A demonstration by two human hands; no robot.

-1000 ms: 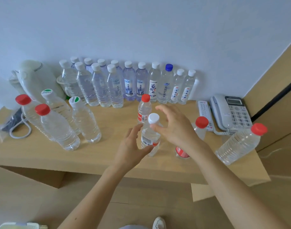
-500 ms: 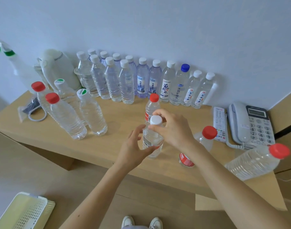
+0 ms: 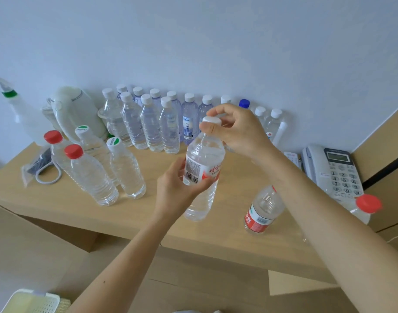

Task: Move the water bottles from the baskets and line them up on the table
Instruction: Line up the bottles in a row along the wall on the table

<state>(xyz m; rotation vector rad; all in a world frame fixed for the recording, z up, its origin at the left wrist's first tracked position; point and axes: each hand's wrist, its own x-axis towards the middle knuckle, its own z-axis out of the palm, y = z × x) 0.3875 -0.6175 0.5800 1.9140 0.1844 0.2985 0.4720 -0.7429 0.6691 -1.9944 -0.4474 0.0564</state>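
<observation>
Soft, bright light fills the room. Shadows on the tabletop [image 3: 46, 195] are pale. The picture bends at the edges, and the spray bottle [image 3: 24, 118] looks blurry.

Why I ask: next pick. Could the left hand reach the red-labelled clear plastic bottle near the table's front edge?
Probably not: the left hand grips the white-capped clear bottle, and the right forearm crosses the red-labelled bottle.

The held bottle [image 3: 203, 163] is clear, with a white cap and a red-and-white barcoded label. It is tilted above the table [image 3: 58, 206]. The left hand [image 3: 175, 188] grips its label band and the right hand [image 3: 236, 129] pinches the cap. The wall row of bottles [image 3: 157, 125] stands upright. Four larger bottles [image 3: 96, 175] stand front left, and a red-labelled bottle [image 3: 263, 208] front right. A cream basket [image 3: 33, 301] sits low at the left.
</observation>
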